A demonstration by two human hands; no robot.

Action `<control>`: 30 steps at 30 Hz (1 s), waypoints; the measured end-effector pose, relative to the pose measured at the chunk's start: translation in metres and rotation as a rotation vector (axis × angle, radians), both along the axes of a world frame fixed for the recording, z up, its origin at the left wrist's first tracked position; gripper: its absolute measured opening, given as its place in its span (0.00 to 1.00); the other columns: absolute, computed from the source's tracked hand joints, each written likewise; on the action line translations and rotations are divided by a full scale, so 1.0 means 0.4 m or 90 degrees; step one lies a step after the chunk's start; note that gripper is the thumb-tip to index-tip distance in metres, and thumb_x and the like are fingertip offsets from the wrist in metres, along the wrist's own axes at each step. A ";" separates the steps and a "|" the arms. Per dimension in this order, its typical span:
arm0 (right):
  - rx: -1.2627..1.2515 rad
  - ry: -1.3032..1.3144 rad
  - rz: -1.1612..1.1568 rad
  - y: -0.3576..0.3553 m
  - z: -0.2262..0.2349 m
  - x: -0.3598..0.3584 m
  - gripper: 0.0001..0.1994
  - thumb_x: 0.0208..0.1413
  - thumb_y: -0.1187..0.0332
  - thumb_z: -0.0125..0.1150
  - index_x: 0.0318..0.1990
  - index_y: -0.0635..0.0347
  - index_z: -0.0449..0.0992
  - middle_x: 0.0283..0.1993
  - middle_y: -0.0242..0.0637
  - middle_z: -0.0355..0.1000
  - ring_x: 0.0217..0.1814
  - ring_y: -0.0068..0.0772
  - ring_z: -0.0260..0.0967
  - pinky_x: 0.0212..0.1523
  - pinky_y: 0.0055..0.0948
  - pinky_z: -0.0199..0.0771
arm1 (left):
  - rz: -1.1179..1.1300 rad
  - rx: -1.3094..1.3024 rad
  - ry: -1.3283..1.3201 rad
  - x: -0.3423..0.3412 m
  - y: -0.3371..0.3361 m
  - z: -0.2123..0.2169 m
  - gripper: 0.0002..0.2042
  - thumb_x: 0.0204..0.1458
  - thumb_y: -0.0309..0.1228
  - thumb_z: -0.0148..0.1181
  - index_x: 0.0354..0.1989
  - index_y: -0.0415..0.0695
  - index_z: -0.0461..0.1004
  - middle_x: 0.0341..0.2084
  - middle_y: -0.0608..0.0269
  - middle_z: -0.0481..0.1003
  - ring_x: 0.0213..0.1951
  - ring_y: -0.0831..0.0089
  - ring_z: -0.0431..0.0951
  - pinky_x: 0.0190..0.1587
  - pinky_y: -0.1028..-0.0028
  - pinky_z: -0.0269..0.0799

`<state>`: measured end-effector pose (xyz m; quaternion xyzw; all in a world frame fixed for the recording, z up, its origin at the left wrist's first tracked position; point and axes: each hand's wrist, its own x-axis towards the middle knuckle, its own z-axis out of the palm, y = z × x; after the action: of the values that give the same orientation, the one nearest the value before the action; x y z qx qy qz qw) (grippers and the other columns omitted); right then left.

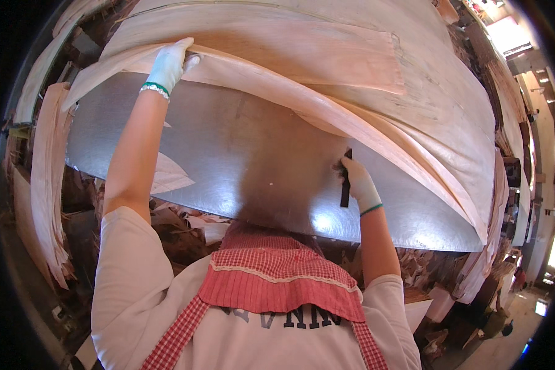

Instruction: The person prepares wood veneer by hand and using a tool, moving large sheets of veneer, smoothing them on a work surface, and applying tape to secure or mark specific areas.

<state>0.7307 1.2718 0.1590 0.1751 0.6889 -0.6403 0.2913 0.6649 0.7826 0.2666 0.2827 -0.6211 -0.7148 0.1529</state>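
Note:
My left hand (171,63), in a white glove with a green cuff, is closed on the near edge of a thin, pale wood veneer sheet (259,75), toward the far left. Its near edge is lifted and curls in a long fold down to the right. Lower right, my gloved right hand (361,184) grips a dark, flat, narrow blade-like tool (346,185), held upright close to the veneer's edge. Under both hands lies a smooth grey metal tabletop (228,148). A pointed veneer scrap (169,174) rests on it beside my left forearm.
Another veneer strip (351,58) lies across the large sheet. Veneer bundles (50,185) hang or stand at the left, with more stacks (505,105) along the right. Scraps (197,225) are heaped below the table's near edge. Another person (496,320) is at the far lower right.

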 end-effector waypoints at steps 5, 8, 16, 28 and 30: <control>-0.209 -0.053 -0.235 -0.050 -0.081 -0.076 0.09 0.61 0.66 0.50 0.32 0.62 0.69 0.26 0.37 0.69 0.18 0.23 0.57 0.18 0.22 0.59 | -0.012 0.000 0.020 -0.021 0.016 0.035 0.14 0.56 0.33 0.57 0.44 0.34 0.73 0.28 0.54 0.77 0.26 0.71 0.78 0.21 0.81 0.75; -0.262 -0.116 -0.241 -0.132 -0.087 -0.084 0.09 0.62 0.67 0.49 0.33 0.63 0.69 0.26 0.39 0.69 0.18 0.24 0.58 0.17 0.21 0.60 | -0.038 -0.106 0.095 -0.010 -0.009 0.032 0.14 0.56 0.34 0.57 0.41 0.33 0.72 0.27 0.53 0.77 0.25 0.71 0.78 0.22 0.82 0.75; -0.066 -0.055 -0.016 -0.105 -0.218 -0.131 0.10 0.58 0.69 0.47 0.28 0.62 0.72 0.23 0.40 0.69 0.20 0.34 0.64 0.21 0.33 0.67 | -0.066 -0.165 0.136 0.000 0.012 0.053 0.16 0.54 0.34 0.60 0.41 0.31 0.70 0.31 0.53 0.74 0.30 0.71 0.78 0.26 0.80 0.76; -0.170 0.190 -0.573 0.205 -0.029 0.106 0.23 0.60 0.46 0.46 0.31 0.59 0.72 0.26 0.36 0.72 0.22 0.24 0.61 0.20 0.19 0.56 | 0.031 -0.016 0.016 0.290 0.038 0.006 0.13 0.54 0.38 0.60 0.42 0.43 0.74 0.34 0.63 0.74 0.29 0.76 0.76 0.26 0.81 0.73; -0.193 0.221 -0.704 0.303 -0.003 0.088 0.26 0.60 0.39 0.42 0.24 0.52 0.64 0.17 0.27 0.57 0.16 0.23 0.49 0.17 0.22 0.52 | 0.034 0.004 0.002 0.364 0.059 -0.058 0.18 0.54 0.39 0.59 0.49 0.42 0.73 0.41 0.63 0.74 0.36 0.75 0.75 0.34 0.77 0.74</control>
<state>0.7660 1.3929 0.1577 0.3568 0.4342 -0.8073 -0.1802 0.8105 0.8061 0.2432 0.2988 -0.6107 -0.7129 0.1719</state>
